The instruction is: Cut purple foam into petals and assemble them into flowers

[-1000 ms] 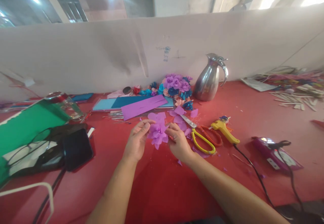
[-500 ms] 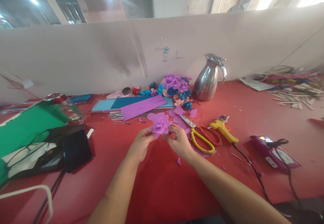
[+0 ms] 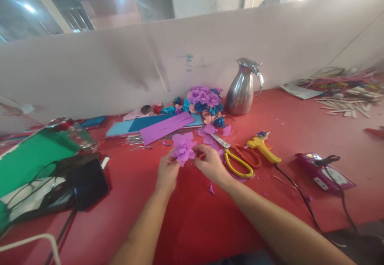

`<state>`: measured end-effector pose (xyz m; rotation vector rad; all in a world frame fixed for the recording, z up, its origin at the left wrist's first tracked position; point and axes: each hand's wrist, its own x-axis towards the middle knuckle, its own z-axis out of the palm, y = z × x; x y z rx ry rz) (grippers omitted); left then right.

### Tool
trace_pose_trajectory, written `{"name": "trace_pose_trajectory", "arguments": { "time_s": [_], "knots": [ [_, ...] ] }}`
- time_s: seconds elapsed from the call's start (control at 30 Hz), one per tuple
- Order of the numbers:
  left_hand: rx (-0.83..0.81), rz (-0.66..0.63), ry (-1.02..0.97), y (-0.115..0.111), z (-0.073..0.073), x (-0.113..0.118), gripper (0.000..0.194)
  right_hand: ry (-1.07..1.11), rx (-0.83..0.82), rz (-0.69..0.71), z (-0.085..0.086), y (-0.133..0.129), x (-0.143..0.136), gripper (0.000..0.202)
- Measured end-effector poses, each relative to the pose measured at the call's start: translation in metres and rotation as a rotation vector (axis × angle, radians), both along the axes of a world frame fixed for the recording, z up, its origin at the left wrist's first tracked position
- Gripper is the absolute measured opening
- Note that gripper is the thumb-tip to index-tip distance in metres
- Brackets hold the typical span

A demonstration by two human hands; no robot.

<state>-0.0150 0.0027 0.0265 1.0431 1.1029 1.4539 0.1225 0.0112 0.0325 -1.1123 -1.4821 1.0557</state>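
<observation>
A purple paper flower (image 3: 183,148) with layered, curled petals is held up over the red table. My left hand (image 3: 168,169) grips it from below and behind on the left, its fingers partly hidden by the petals. At the flower's right edge, my right hand (image 3: 211,165) has its thumb and bent fingers closed on an outer petal. Loose purple paper petals (image 3: 209,139) lie just beyond that hand. Scissors (image 3: 238,163) with one yellow and one red handle rest to its right, next to a yellow glue gun (image 3: 264,149).
Behind stand a bunch of paper flowers (image 3: 205,101) and a steel jug (image 3: 241,89). Paper strips (image 3: 166,128) and wires lie nearer. A phone (image 3: 90,185), glasses and a glass jar (image 3: 75,133) are at left. A purple power strip (image 3: 325,173) with cords sits right.
The flower has turned and tilted in my hands and shifted slightly left. My right-hand fingers have moved along its right edge. The view has swung a little.
</observation>
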Motion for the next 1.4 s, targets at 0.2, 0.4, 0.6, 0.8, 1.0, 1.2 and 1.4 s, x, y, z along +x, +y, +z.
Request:
{"name": "trace_pose_trajectory", "arguments": {
  "time_s": [0.2,0.4,0.6,0.8,1.0,1.2,1.4],
  "knots": [
    [-0.014,0.081,0.148,0.000,-0.001,-0.003,0.013,0.443,-0.184,0.077,0.017,-0.001,0.007,0.017],
    [0.011,0.090,0.170,-0.001,-0.001,-0.004,0.014,0.378,-0.237,0.074,0.020,-0.003,0.005,0.013],
    [0.014,0.092,0.164,-0.002,0.002,-0.002,0.013,0.397,-0.234,0.073,0.021,-0.004,0.004,0.016],
    [0.010,0.053,0.092,0.000,0.000,-0.001,0.017,0.375,-0.257,0.083,0.019,-0.003,0.005,0.024],
    [-0.056,-0.028,0.016,0.002,-0.001,-0.001,0.023,0.455,-0.257,0.099,0.015,0.000,0.006,0.032],
    [-0.085,-0.023,0.001,0.000,0.000,-0.002,0.023,0.387,-0.208,0.122,0.019,-0.001,0.005,0.026],
    [-0.050,-0.018,0.077,-0.001,0.002,0.000,0.021,0.320,-0.183,0.097,0.017,-0.002,0.005,0.025]
  ]
}}
